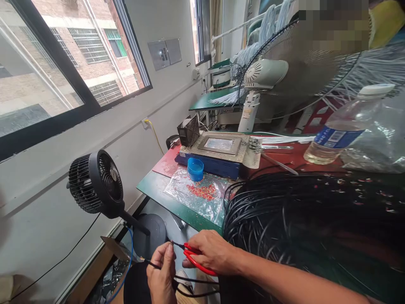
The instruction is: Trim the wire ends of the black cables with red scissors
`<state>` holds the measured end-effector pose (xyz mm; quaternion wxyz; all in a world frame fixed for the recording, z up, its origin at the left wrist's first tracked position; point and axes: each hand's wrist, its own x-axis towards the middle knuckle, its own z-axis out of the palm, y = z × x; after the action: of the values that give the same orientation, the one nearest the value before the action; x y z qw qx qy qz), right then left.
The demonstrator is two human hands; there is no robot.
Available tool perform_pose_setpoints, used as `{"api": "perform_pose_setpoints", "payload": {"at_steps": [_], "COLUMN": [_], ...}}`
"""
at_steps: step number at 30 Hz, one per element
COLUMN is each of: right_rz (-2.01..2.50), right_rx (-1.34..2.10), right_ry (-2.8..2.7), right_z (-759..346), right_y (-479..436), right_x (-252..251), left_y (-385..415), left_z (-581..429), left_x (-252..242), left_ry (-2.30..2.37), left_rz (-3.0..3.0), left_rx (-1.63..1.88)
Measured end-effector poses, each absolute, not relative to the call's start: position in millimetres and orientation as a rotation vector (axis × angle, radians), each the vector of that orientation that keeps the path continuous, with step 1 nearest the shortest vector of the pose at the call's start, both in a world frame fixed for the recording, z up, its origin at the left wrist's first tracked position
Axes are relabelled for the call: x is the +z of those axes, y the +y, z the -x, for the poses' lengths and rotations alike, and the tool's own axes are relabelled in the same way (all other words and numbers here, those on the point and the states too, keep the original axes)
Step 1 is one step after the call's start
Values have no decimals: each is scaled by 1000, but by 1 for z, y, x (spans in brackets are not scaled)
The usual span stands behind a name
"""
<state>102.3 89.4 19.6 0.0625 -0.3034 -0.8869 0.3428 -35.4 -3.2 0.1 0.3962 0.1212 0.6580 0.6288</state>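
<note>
My left hand (161, 272) pinches a black cable (152, 265) near its end, thumb against forefinger. In my right hand (217, 252) is a pair of red-handled scissors (201, 264), with the fingers wrapped round the grips. The dark blades point left and meet the cable end just above my left fingertips; whether they touch it is too small to tell. More black cable loops below my hands. On the table's right, beside my right forearm, lies a large bundle of black cables (253, 215).
A plastic sheet (174, 185) bears red and yellow bits (204, 192) and a blue cup (195, 169). Behind sits a blue device with a metal hot plate (218, 145). A bottle (332, 135) stands right, a black fan (98, 183) left. A large fan (264, 74) and a person are beyond.
</note>
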Motion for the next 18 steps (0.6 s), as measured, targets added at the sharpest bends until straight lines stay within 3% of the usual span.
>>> {"api": "perform_pose_setpoints", "payload": {"at_steps": [8, 15, 18], "right_rz": [965, 780, 665], "right_rx": [1212, 1976, 2137], "right_ry": [-2535, -1813, -1665], "right_z": [-100, -100, -101], "right_y": [88, 96, 97], "right_x": [17, 19, 23], "left_y": [-1, -2, -4], "left_z": [35, 20, 16], "left_x": [3, 5, 2], "left_ry": [1728, 1355, 1324], "left_rz": [-382, -165, -147], "left_rx": [1583, 1536, 1551]}}
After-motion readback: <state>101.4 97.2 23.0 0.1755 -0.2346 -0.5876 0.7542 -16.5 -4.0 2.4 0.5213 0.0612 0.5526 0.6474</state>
